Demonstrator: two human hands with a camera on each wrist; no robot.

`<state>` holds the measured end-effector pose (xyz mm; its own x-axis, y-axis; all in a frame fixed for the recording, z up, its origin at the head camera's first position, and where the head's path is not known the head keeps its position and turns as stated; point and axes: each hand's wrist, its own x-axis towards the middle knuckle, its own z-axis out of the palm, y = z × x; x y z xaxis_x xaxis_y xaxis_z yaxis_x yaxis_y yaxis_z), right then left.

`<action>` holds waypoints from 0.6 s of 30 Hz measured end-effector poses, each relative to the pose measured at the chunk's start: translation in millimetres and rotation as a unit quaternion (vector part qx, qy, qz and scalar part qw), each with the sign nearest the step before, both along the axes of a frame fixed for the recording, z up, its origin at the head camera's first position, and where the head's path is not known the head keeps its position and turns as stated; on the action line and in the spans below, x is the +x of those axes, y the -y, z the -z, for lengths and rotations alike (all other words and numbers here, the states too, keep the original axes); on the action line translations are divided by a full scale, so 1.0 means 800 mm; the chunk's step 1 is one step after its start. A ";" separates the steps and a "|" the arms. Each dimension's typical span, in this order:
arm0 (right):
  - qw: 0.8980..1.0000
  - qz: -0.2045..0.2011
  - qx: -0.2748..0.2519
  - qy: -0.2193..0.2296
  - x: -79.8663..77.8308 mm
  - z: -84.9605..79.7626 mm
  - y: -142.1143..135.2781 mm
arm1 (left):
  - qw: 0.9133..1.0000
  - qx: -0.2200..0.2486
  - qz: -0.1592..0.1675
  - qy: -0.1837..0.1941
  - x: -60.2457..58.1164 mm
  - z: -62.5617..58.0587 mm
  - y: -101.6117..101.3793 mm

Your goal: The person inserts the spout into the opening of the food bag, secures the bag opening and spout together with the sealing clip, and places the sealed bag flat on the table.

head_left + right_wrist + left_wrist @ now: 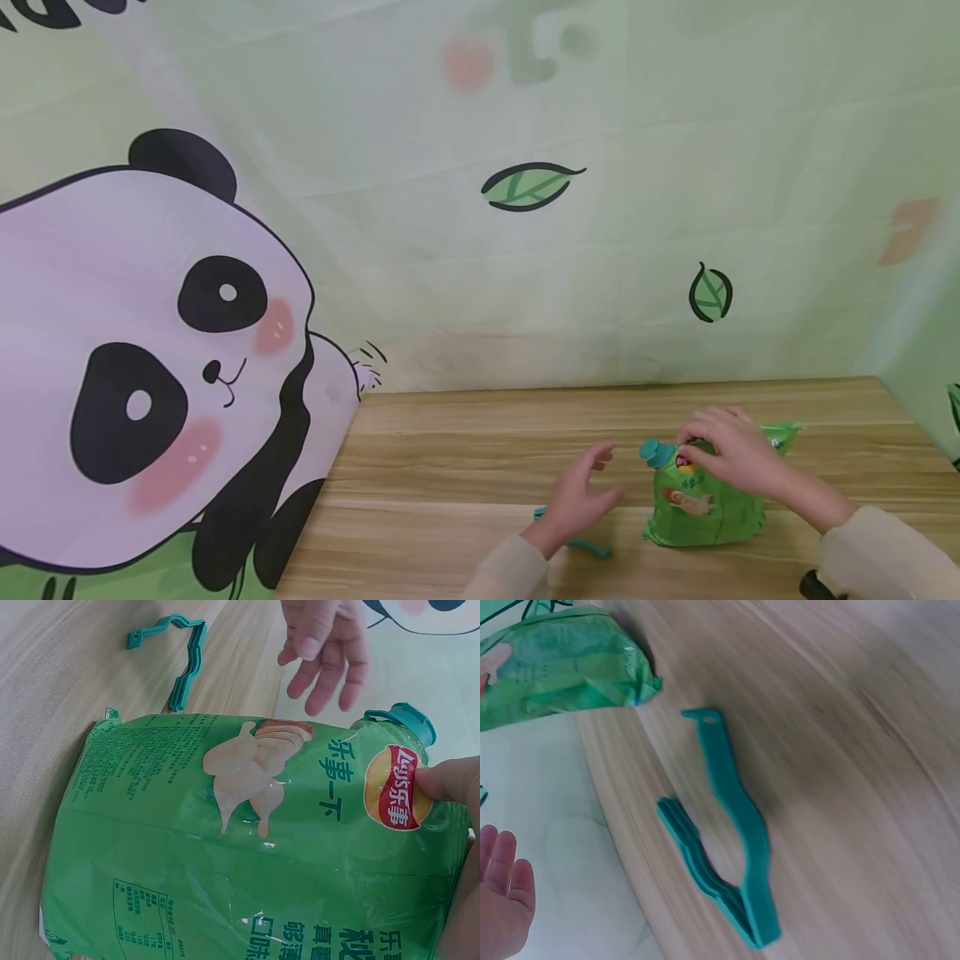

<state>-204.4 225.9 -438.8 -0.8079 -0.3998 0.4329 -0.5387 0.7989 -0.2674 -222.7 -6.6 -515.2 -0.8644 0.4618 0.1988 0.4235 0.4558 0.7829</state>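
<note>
A green Lay's chip bag (701, 508) stands upright on the table, its printed front filling much of the right wrist view. My right hand (731, 450) grips the bag's top, with the thumb (450, 780) pressed over the logo. A teal round-capped spout (657, 452) sits at the bag's upper left corner. To the left of the bag, my left hand (581, 496) hovers with fingers apart and holds nothing. Below it on the wood lies a teal bag clip (754, 840), its two arms spread in a V. In the head view the left hand partly hides this clip.
The wooden table (435, 450) meets a pale green backdrop (420, 275) along its far edge. A large printed panda (247, 450) covers the cloth at left. A small black object (816, 586) shows by the right sleeve at the near edge.
</note>
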 end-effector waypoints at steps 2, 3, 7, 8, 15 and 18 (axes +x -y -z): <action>1.000 0.001 0.001 0.003 0.000 0.000 0.000 | 1.000 -0.014 -0.003 -0.004 -0.001 0.003 0.005; 1.000 0.000 0.001 0.004 0.000 0.000 0.000 | 1.000 -0.021 -0.005 -0.003 -0.001 0.005 0.007; 1.000 0.000 0.002 0.006 0.000 0.000 0.000 | 0.999 -0.045 -0.014 0.005 -0.003 0.010 0.016; 1.000 0.000 0.002 0.006 0.000 0.000 0.000 | 0.999 -0.049 -0.016 0.006 -0.003 0.012 0.018; 1.000 -0.001 0.001 0.004 -0.001 0.001 0.000 | 0.996 -0.078 -0.025 0.021 -0.007 0.024 0.031; 1.000 -0.001 0.002 0.003 -0.001 0.001 0.000 | 0.995 -0.091 -0.027 0.029 -0.007 0.030 0.038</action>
